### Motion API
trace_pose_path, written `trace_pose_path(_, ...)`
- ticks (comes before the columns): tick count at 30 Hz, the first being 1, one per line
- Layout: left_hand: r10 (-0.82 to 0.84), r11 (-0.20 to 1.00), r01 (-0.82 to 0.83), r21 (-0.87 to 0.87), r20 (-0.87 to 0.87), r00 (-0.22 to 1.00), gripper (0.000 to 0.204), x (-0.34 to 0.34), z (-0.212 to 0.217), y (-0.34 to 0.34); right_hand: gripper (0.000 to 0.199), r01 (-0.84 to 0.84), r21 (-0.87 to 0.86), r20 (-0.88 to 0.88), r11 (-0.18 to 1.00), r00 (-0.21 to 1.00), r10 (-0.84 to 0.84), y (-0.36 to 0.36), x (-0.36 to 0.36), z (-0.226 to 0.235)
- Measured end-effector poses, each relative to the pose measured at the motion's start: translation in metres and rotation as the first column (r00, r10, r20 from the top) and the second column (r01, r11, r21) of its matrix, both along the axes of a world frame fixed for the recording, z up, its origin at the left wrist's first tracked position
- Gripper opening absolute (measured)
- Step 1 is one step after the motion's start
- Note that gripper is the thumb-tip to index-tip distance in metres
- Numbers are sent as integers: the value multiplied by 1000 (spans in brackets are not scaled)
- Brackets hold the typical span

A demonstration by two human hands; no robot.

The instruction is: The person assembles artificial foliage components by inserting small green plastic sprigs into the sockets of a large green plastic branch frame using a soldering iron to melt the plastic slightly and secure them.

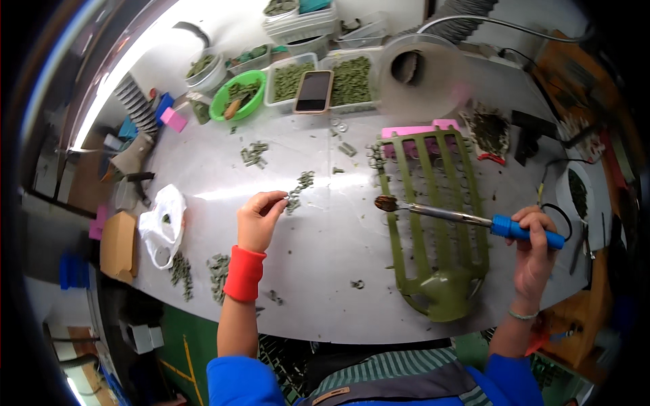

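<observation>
Clamping a soldering iron (pixel 450 215) in the right hand (pixel 533 235), crosswise over the green slatted panel (pixel 447 301), tip toward left. Pinching left hand (pixel 256 220) fingertips together beside green plastic bits (pixel 303 181), can't tell on what.

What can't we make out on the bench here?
All in the head view:
- Whatever is at the left hand's fingertips: too small, partly covered by the fingers.
- Part of the blue-handled tool's grip: behind the right hand's fingers.
- Full outline of the pink piece: covered by the green frame.
- Most of the white bag's contents: hidden by its folds.
- Ribbed hose's upper run: cut off by the top edge.
</observation>
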State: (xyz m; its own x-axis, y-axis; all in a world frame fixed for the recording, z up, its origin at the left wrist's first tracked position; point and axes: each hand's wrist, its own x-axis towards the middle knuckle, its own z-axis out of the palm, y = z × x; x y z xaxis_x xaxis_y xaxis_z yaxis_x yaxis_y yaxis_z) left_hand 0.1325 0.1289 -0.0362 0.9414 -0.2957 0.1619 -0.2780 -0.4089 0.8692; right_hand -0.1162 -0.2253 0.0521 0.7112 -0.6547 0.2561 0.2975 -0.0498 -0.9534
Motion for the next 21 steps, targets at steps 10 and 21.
trace_pose_path(10, -334, 942, 266, 203, 536, 775, 16, -21, 42, -137, 17, 8, 1, 35, 1000, 999, -8, -11, 11, -14)
trace_pose_path(21, -427, 901, 263, 346, 592, 684, 16, -9, 37, -155, 17, -39, 13, 44, 999, 998, 38, -13, 28, -29)
